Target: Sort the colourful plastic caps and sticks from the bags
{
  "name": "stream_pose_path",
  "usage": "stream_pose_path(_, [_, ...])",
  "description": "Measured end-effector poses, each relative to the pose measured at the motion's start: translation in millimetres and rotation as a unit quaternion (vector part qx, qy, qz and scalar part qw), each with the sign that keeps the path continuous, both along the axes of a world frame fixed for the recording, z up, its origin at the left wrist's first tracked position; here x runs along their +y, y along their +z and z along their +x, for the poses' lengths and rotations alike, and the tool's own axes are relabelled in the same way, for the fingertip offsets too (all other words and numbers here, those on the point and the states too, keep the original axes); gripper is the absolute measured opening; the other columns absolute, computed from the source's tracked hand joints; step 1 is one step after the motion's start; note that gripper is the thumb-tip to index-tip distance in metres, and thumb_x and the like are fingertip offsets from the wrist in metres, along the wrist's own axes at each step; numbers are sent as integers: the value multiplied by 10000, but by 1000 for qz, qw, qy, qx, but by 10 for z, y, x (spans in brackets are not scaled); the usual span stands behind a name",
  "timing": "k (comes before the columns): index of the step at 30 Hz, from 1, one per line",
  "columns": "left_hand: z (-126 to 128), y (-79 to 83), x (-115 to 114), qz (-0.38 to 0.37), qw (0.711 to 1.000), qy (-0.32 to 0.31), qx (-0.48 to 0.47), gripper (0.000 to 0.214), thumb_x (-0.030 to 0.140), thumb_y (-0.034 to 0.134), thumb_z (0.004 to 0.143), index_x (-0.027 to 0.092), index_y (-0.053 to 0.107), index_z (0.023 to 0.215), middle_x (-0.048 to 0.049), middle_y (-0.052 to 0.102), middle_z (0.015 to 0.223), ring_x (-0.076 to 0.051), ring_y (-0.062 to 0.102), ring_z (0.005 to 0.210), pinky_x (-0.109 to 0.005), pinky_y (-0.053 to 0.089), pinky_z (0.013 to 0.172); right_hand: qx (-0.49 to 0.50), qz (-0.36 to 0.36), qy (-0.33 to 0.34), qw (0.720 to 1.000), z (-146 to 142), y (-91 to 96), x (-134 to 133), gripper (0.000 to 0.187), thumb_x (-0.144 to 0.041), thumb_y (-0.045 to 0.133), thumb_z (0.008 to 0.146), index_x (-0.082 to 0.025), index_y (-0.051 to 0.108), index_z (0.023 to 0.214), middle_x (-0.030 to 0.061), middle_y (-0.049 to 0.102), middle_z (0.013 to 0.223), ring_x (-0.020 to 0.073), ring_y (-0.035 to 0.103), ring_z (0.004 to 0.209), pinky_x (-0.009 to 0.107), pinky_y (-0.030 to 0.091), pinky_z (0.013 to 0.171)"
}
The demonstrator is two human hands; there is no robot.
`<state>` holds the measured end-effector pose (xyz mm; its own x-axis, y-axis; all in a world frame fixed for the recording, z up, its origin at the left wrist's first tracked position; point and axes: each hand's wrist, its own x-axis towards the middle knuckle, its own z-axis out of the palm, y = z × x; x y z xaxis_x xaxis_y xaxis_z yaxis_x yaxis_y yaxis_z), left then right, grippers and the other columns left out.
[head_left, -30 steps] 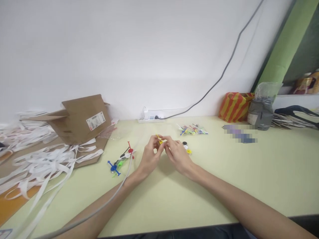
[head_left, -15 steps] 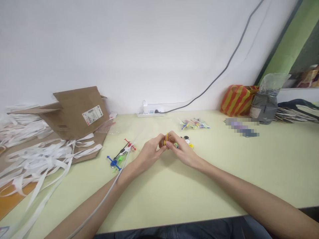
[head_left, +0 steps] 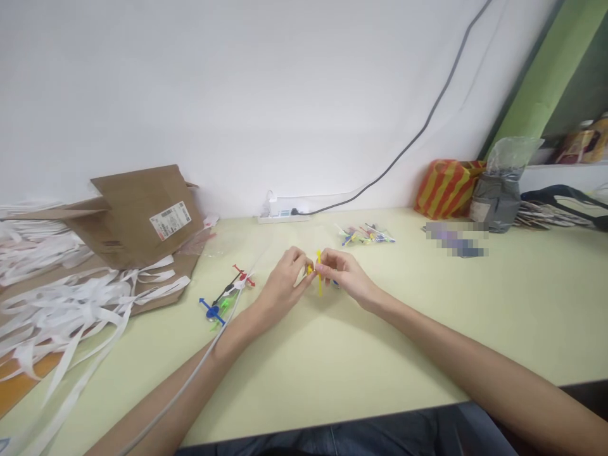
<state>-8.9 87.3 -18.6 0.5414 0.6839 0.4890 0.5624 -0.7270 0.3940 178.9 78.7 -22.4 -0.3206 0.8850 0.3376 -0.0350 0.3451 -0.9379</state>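
Observation:
My left hand (head_left: 284, 282) pinches a small yellow plastic piece (head_left: 310, 270) between thumb and fingers above the table. Right beside it, my right hand (head_left: 350, 277) grips a thin yellow plastic stick (head_left: 320, 287) that stands roughly upright and shows above and below the fingertips. Whether the two yellow parts touch is hard to make out. Left of my hands lie several plastic pieces: a blue double-arrow piece (head_left: 212, 312), a red one (head_left: 244, 276), and green, black and white parts. Behind my right hand a bit of blue shows; the rest there is hidden.
A clear bag of coloured parts (head_left: 365, 235) lies farther back. Behind it a power strip (head_left: 284, 215) sits against the wall. An open cardboard box (head_left: 137, 215) and white straps (head_left: 95, 301) fill the left. A pale cable (head_left: 190, 380) crosses my left forearm. A striped bag (head_left: 445, 188) stands right.
The yellow stick shows more of its length, now upright by my right fingertips. A small yellow piece has come into sight in my left fingers. The whole view has shifted slightly.

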Motion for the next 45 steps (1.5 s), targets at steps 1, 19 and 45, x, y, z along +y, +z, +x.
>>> stream_pose_path(1, [-9, -15, 22, 7, 1000, 15, 5, 149, 286, 472, 965, 203, 593, 990, -64, 538, 1018, -201, 540, 943, -332, 448, 846, -8, 4, -33, 999, 0, -17, 14, 371, -526, 679, 823, -199, 541, 714, -18, 520, 683, 120, 497, 618, 242, 431, 577])
stream_pose_path(19, [-62, -110, 113, -22, 994, 63, 91, 128, 320, 613, 866, 205, 662, 892, -57, 647, 955, -242, 593, 955, -355, 452, 802, -293, 228, -224, 901, 68, -154, 87, 173, -175, 588, 908, -232, 746, 946, 74, 711, 905, 232, 611, 930, 391, 481, 861])
stream_pose_path(45, [-37, -142, 131, 21, 990, 76, 114, 152, 167, 551, 856, 204, 640, 975, -57, 624, 1027, -244, 560, 1013, -382, 452, 865, -157, 231, -350, 894, 388, 21, 316, 93, -253, 411, 995, -237, 498, 967, 24, 739, 854, 214, 648, 807, 351, 430, 818])
